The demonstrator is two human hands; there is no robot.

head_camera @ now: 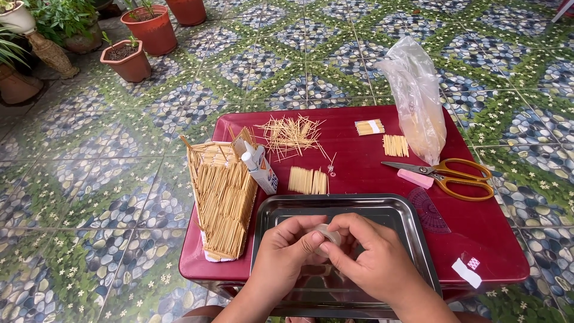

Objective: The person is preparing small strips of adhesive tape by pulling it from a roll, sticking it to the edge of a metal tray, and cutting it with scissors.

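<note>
Together, both hands pinched a small pale roll of tape [328, 234], whitish and rounded, mostly hidden by fingers, so its exact shape could not be told. It sat between the two grips, just above the steel tray [412, 227]. The left hand [287, 251] had its grip closed on the near side of the roll, thumb on top. The right hand [371, 260] had its grip closed too, its fingertips [326, 248] pressing the roll from the other side.

Beyond the left hand, a white glue bottle [260, 169] with a blue and red label leaned against a toothpick model [222, 194]. Just past the tray lay a neat bundle of toothpicks [308, 180], and farther off a loose scatter of toothpicks [291, 134]. Well beyond the right hand stood a crumpled clear plastic bag [418, 101], with yellow-handled scissors [454, 176] and a pink eraser [415, 178] beside it. To the right of the right hand lay a small white label [467, 273] with a red patch, on the red counter [496, 239]
</note>
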